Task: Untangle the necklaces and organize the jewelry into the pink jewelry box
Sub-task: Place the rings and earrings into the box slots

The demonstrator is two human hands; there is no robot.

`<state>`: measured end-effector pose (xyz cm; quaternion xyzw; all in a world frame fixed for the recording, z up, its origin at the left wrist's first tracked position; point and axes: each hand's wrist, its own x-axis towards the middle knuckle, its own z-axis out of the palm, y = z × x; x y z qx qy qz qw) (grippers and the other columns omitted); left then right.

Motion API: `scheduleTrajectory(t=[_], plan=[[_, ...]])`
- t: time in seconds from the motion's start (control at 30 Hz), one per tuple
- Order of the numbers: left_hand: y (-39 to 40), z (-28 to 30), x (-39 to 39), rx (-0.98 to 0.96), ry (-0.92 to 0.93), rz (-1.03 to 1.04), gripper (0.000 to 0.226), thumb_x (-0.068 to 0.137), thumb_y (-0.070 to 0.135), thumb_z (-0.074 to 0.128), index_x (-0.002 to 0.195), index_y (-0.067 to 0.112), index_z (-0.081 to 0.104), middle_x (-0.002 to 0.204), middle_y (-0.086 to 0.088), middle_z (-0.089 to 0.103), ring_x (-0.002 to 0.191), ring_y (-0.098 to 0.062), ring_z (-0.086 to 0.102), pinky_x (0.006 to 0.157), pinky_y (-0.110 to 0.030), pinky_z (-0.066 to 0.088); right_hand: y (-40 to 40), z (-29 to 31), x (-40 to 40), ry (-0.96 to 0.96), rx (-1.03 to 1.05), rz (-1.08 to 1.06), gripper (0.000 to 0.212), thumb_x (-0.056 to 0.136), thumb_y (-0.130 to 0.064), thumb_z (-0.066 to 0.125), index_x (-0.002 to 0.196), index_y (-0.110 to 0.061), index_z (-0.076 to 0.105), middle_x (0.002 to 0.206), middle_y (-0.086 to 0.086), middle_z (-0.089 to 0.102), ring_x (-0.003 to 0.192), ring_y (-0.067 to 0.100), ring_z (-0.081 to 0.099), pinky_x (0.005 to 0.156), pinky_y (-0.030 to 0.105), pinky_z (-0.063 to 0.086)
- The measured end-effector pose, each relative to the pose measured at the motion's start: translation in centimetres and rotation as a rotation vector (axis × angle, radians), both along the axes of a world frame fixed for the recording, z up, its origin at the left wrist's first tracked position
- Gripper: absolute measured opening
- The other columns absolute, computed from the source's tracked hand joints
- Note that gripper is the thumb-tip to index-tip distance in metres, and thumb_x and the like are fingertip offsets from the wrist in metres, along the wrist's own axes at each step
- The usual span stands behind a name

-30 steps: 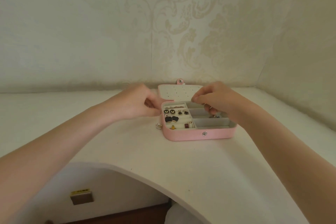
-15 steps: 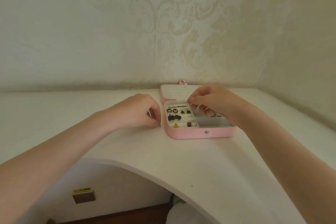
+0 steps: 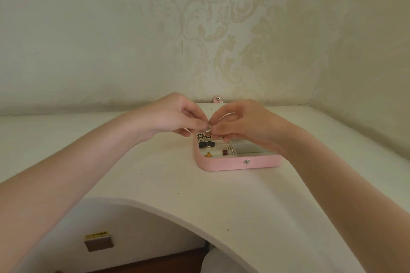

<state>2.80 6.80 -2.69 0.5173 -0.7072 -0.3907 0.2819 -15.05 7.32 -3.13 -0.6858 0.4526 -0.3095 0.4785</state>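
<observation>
The left hand and right hand meet fingertip to fingertip, both pinching a small silvery jewelry piece just above the open pink jewelry box on the white worktop, probably so anything dropped lands among the compartments beneath.

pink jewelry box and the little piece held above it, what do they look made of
Pink jewelry box: looks like matte faux leather or fabric over a stiff shell, with a shiny metal snap and a pale, soft-looking lining. Small jewelry piece, pinched by left hand and right hand: glinting silvery metal, probably.
</observation>
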Motion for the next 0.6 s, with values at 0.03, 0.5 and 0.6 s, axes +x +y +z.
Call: scheduleTrajectory(t=[0.03,0.5,0.6], plan=[[0.0,0.2,-0.2,0.014,0.039,0.008,0.003,0.082,0.008,0.068,0.080,0.011,0.069,0.069,-0.001,0.064,0.051,-0.001,0.056,0.055,-0.012,0.050,-0.1,-0.1,-0.1,-0.037,0.014,-0.016,0.012,0.079,-0.001,0.070,0.089,-0.005,0.065,0.081,0.011,0.070,0.071,0.014,0.065,0.061,0.015,0.050],[-0.2,0.4,-2.6,0.197,0.308,0.044,0.007,0.086,0.003,0.058,0.081,0.005,0.063,0.072,-0.005,0.070,0.064,-0.008,0.068,0.061,-0.016,0.055,-0.4,0.4,-1.0,-0.079,-0.084,-0.130,0.009,0.078,0.000,0.070,0.077,-0.008,0.067,0.068,0.005,0.066,0.058,0.009,0.059,0.058,0.015,0.050],[-0.3,0.2,-2.4,0.200,0.337,0.023,0.005,0.085,0.001,0.060,0.082,0.002,0.064,0.070,-0.007,0.069,0.061,-0.007,0.067,0.060,-0.015,0.055,-0.5,0.4,-1.2,-0.082,-0.066,-0.117,0.010,0.079,0.002,0.068,0.077,-0.007,0.068,0.066,0.004,0.065,0.059,0.010,0.059,0.058,0.015,0.051]])
